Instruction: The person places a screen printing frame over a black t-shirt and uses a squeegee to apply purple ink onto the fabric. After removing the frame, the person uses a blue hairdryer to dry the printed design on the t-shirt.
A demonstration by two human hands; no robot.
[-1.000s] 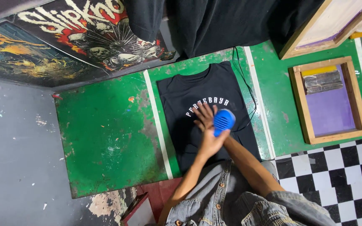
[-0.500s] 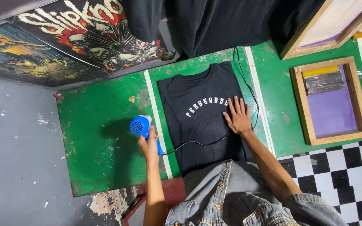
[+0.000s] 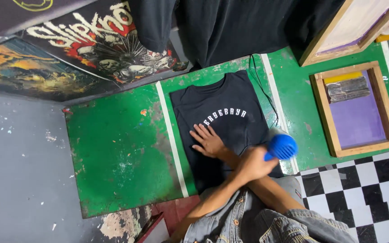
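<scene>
Wooden screen frame (image 3: 357, 110) lies near the green table's (image 3: 118, 153) right edge. Black shirt (image 3: 223, 126) lies at its middle. Right hand (image 3: 209, 140) presses spread on it; crossing left hand (image 3: 253, 164) grips blue dryer (image 3: 281, 146).

Open green counter to the left, crowded to the right

Left of the black t-shirt (image 3: 230, 112) the green counter (image 3: 113, 153) lies bare; on the right a wooden screen frame (image 3: 355, 110) and a black cord (image 3: 264, 92) block the way, and hanging dark cloth (image 3: 248, 27) closes the far edge.
</scene>
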